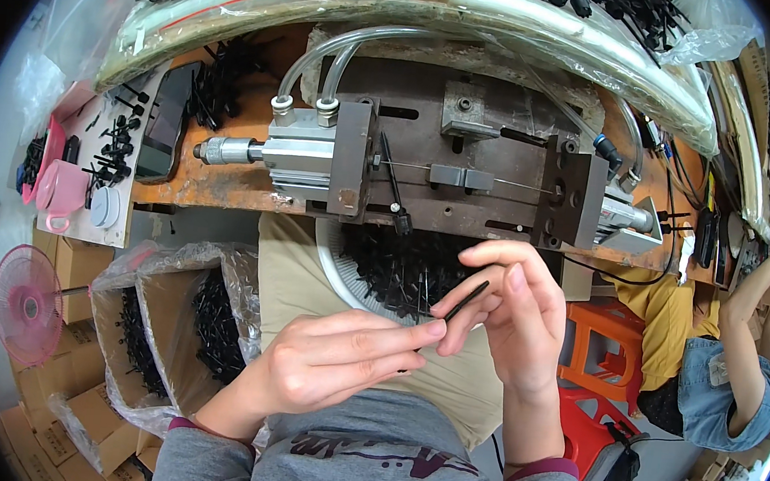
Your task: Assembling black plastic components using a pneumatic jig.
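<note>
My left hand (332, 356) is closed, thumb and fingertips pinching a slim black rod-like part (466, 300). The part slants up to the right, its upper end against the fingers of my right hand (525, 324). That right hand is loosely curled, index finger apart and thumb tip clear of the part. A small dark tip shows under my left fingers; what it belongs to is hidden. Just beyond both hands, a white ribbed basket (337, 278) in my lap holds many black parts with thin metal pins (426, 286).
On the wooden bench (224, 183) stands a clamping fixture (409, 85) with two air cylinders and a grey centre block (461, 177). A black stemmed part (394, 181) leans on it. Boxes of parts (165, 312) stand left. A co-worker (727, 394) sits right, beside stools (602, 340).
</note>
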A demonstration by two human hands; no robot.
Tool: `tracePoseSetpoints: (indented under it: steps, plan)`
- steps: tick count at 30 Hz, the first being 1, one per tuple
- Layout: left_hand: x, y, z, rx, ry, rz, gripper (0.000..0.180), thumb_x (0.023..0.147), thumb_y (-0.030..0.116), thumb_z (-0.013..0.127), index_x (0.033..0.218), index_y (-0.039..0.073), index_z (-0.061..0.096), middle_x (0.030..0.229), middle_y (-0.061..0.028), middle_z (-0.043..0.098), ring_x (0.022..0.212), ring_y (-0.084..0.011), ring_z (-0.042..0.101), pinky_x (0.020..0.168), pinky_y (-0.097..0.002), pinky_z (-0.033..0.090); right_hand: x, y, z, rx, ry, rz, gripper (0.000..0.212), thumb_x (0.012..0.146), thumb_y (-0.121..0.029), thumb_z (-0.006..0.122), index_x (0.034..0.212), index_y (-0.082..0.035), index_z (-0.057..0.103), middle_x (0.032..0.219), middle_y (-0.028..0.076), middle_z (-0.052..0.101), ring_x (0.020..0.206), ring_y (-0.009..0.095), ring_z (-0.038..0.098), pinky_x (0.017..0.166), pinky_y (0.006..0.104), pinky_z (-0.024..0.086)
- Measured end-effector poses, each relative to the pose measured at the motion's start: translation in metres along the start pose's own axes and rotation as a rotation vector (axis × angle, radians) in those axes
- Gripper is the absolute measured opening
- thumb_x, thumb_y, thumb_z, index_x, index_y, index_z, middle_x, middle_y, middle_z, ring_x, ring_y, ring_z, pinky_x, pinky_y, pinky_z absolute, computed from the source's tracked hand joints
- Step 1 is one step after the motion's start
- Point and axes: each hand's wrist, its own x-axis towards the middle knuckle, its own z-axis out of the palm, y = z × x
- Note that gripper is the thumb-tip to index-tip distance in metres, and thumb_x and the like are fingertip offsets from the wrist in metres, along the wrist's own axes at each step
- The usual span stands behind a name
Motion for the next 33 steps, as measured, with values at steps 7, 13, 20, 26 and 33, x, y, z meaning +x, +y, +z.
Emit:
tracePoseSetpoints:
  steps: [7, 13, 20, 26, 33]
  plan:
    - [-0.001, 0.001, 0.001, 0.022, -0.004, -0.001, 0.027, 0.063, 0.001, 0.078, 0.089, -0.005, 0.073, 0.109, -0.0193, 0.069, 0.083, -0.0242, 0.070, 0.068, -0.0296, 0.058, -0.001, 0.003, -0.001, -0.046, 0.022, 0.007, 0.024, 0.102, -0.015, 0.047, 0.107, 0.006, 0.057, 0.087, 0.021, 0.068, 0.065, 0.021, 0.069, 0.059, 0.0296, 0.057]
    - [-0.009, 0.003, -0.013, 0.008, 0.008, 0.023, 0.026, 0.066, 0.003, 0.077, 0.091, -0.002, 0.073, 0.113, -0.0165, 0.068, 0.084, -0.0233, 0.069, 0.069, -0.0293, 0.057, 0.011, -0.003, 0.014, -0.232, 0.198, -0.202, 0.018, 0.101, -0.009, 0.048, 0.101, 0.006, 0.057, 0.083, 0.019, 0.068, 0.060, 0.018, 0.067, 0.056, 0.0272, 0.055]
    - [-0.030, 0.015, -0.046, 0.094, 0.261, -0.061, 0.028, 0.070, -0.001, 0.074, 0.098, 0.001, 0.073, 0.124, -0.0163, 0.061, 0.086, -0.0219, 0.068, 0.074, -0.0301, 0.059, 0.111, -0.042, 0.111, -0.287, 0.021, -0.808, 0.019, 0.102, -0.006, 0.045, 0.111, 0.007, 0.054, 0.097, 0.021, 0.068, 0.080, 0.026, 0.072, 0.070, 0.0315, 0.060]
    - [-0.037, 0.027, -0.049, 0.127, 0.316, -0.035, 0.029, 0.070, 0.000, 0.077, 0.098, 0.003, 0.074, 0.117, -0.0135, 0.063, 0.087, -0.0208, 0.068, 0.074, -0.0300, 0.058, 0.261, -0.094, 0.235, -0.577, 0.032, -1.166, 0.031, 0.090, -0.019, 0.063, 0.101, 0.010, 0.065, 0.090, 0.024, 0.069, 0.082, 0.030, 0.069, 0.074, 0.0365, 0.052]
    - [-0.055, 0.022, -0.060, 0.214, 0.441, -0.121, 0.028, 0.066, 0.003, 0.082, 0.093, 0.006, 0.075, 0.091, -0.0071, 0.068, 0.076, -0.0184, 0.067, 0.066, -0.0272, 0.055, 0.201, -0.102, 0.162, -0.850, 0.026, -0.952, 0.019, 0.095, -0.015, 0.059, 0.102, -0.002, 0.070, 0.091, 0.006, 0.069, 0.080, 0.009, 0.061, 0.068, 0.0244, 0.048]
